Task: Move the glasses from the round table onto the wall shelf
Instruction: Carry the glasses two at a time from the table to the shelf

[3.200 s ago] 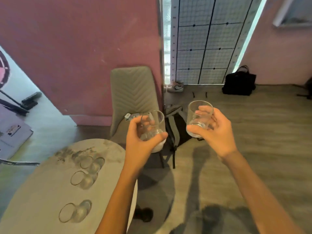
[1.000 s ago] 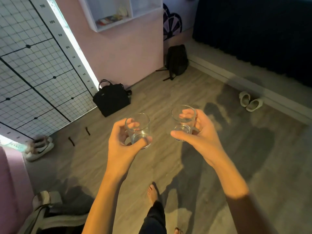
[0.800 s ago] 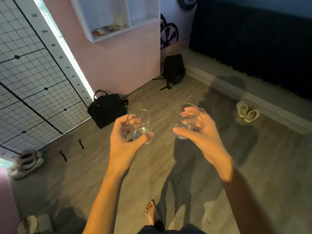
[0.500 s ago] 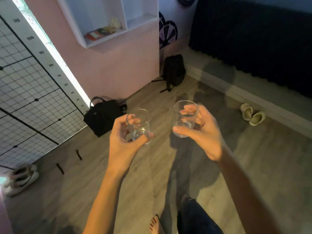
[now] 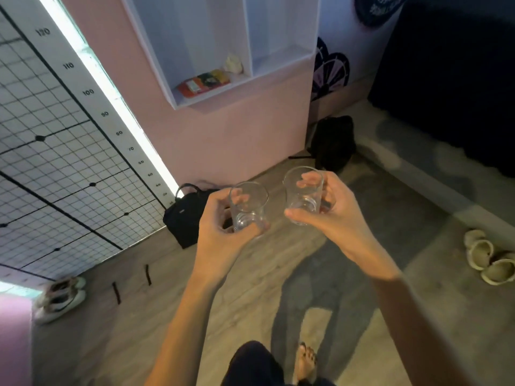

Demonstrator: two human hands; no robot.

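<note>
My left hand (image 5: 223, 232) is wrapped around a clear glass tumbler (image 5: 248, 207), held upright at chest height. My right hand (image 5: 331, 215) grips a second clear tumbler (image 5: 303, 196) the same way, just to the right of the first. The white wall shelf (image 5: 281, 65) hangs on the pink wall above and beyond both hands, with two open compartments. Its left compartment holds a flat orange packet (image 5: 203, 83) and a small pale object (image 5: 234, 64); the right compartment looks bare. The round table is out of view.
A black handbag (image 5: 186, 218) sits on the wood floor under the shelf, a black backpack (image 5: 333, 143) in the corner. Sneakers (image 5: 58, 299) lie at left, pale slippers (image 5: 490, 260) at right. A grid panel (image 5: 55, 176) leans at left. My leg and bare foot (image 5: 306, 360) show below.
I have turned away from the round table and walked across the room with both glasses; the wall shelf is now closer and larger in view. Both grips are unchanged.
</note>
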